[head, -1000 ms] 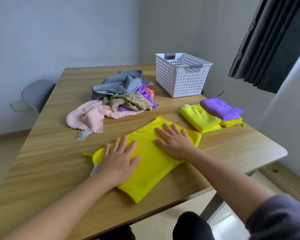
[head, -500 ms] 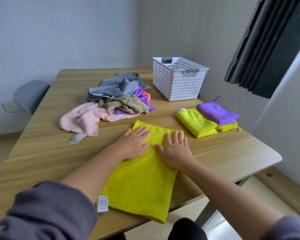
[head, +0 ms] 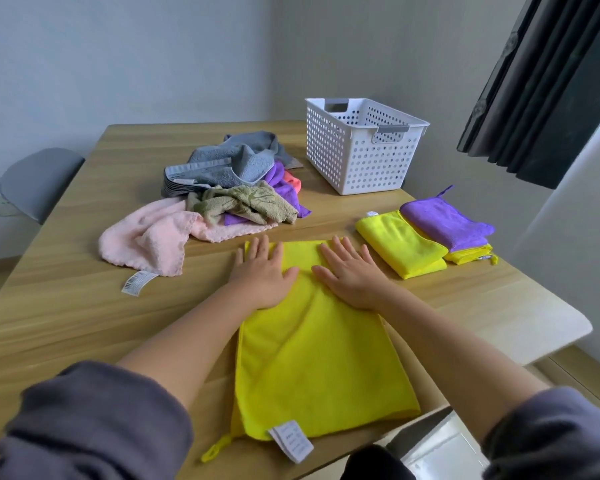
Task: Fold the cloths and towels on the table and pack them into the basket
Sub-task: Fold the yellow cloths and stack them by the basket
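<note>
The yellow cloth (head: 312, 368) lies on the bench (head: 66, 323); its far end is partly hidden under the left hand (head: 262, 275) and right hand (head: 352, 277); both press flat, fingers straight, gripping nothing.

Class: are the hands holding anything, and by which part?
Nothing is gripped: left hand and right hand press flat, fingers straight, on the yellow cloth's far end.
</note>
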A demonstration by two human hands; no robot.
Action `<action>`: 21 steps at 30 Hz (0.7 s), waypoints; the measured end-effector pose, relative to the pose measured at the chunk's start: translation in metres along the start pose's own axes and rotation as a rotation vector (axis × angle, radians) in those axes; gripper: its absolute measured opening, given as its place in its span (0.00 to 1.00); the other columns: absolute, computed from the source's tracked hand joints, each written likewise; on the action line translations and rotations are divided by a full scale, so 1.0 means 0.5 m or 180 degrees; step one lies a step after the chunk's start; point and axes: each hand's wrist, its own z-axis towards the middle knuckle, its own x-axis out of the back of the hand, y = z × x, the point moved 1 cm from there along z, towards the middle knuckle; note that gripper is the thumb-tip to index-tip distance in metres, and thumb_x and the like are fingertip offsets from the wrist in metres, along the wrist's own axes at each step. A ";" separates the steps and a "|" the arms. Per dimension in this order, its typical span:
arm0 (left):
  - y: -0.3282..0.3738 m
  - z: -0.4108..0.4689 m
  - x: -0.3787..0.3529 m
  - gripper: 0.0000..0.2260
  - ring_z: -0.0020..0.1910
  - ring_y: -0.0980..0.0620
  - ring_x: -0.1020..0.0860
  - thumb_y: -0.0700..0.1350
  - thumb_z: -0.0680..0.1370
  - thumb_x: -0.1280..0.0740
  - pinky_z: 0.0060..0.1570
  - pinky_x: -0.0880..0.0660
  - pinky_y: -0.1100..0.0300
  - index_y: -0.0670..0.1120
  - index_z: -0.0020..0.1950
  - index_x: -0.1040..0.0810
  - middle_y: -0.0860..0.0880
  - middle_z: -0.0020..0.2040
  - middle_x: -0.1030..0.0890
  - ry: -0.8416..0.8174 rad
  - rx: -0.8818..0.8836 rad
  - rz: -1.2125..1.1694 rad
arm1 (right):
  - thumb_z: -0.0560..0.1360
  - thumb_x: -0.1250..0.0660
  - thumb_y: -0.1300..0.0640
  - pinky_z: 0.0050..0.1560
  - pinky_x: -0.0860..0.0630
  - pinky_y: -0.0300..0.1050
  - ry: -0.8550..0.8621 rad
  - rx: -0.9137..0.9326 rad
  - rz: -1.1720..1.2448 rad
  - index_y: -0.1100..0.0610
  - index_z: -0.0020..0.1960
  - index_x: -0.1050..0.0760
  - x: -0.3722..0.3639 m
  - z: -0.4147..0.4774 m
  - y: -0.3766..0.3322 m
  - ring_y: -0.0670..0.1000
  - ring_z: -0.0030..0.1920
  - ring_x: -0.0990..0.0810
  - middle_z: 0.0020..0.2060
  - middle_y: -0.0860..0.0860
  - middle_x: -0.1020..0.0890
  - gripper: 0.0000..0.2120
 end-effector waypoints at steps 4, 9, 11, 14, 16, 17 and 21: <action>-0.014 0.007 -0.020 0.30 0.76 0.47 0.59 0.61 0.80 0.55 0.72 0.60 0.42 0.49 0.78 0.55 0.44 0.78 0.58 0.0025 0.0077 -0.0124 | 0.79 0.56 0.37 0.74 0.63 0.57 -0.0018 0.0030 0.0030 0.51 0.78 0.56 -0.003 -0.001 0.007 0.51 0.76 0.61 0.77 0.53 0.57 0.32; -0.008 -0.026 0.002 0.25 0.76 0.49 0.51 0.55 0.81 0.51 0.73 0.57 0.43 0.46 0.76 0.45 0.46 0.78 0.48 0.0826 -0.0191 -0.0072 | 0.80 0.52 0.41 0.73 0.65 0.54 0.0302 0.0257 0.0301 0.52 0.78 0.52 0.003 -0.024 0.015 0.51 0.76 0.61 0.77 0.52 0.55 0.30; 0.007 -0.062 0.014 0.24 0.76 0.50 0.51 0.52 0.82 0.49 0.74 0.56 0.45 0.45 0.75 0.43 0.46 0.78 0.47 0.1027 -0.0461 -0.0046 | 0.79 0.54 0.40 0.72 0.66 0.52 0.0377 0.0427 0.0243 0.54 0.78 0.54 0.011 -0.054 0.014 0.51 0.76 0.62 0.77 0.52 0.56 0.32; 0.026 -0.144 0.022 0.25 0.77 0.52 0.55 0.54 0.82 0.51 0.74 0.58 0.49 0.45 0.77 0.47 0.48 0.78 0.51 0.0772 -0.0826 -0.0163 | 0.69 0.67 0.27 0.71 0.66 0.46 0.0358 0.0868 0.0191 0.56 0.77 0.55 0.013 -0.133 0.002 0.48 0.74 0.64 0.74 0.48 0.60 0.46; 0.024 -0.210 0.014 0.31 0.76 0.55 0.58 0.61 0.78 0.58 0.74 0.59 0.54 0.46 0.77 0.51 0.51 0.78 0.55 0.0525 -0.1143 -0.0181 | 0.66 0.70 0.25 0.72 0.65 0.44 0.0265 0.1086 0.0223 0.56 0.77 0.56 0.001 -0.191 -0.004 0.47 0.74 0.64 0.73 0.47 0.61 0.50; 0.020 -0.240 0.007 0.36 0.75 0.57 0.60 0.66 0.75 0.63 0.74 0.60 0.56 0.47 0.78 0.53 0.52 0.78 0.57 0.0387 -0.1292 -0.0153 | 0.66 0.70 0.25 0.73 0.65 0.43 0.0194 0.1164 0.0211 0.56 0.77 0.56 -0.009 -0.216 -0.005 0.47 0.74 0.64 0.73 0.47 0.60 0.50; 0.002 -0.296 -0.032 0.50 0.73 0.61 0.64 0.73 0.60 0.79 0.71 0.64 0.59 0.50 0.77 0.57 0.55 0.77 0.60 -0.0100 -0.1400 0.0067 | 0.65 0.74 0.25 0.74 0.65 0.44 -0.0049 0.1283 -0.0132 0.55 0.77 0.57 -0.046 -0.271 -0.013 0.48 0.75 0.63 0.76 0.50 0.58 0.50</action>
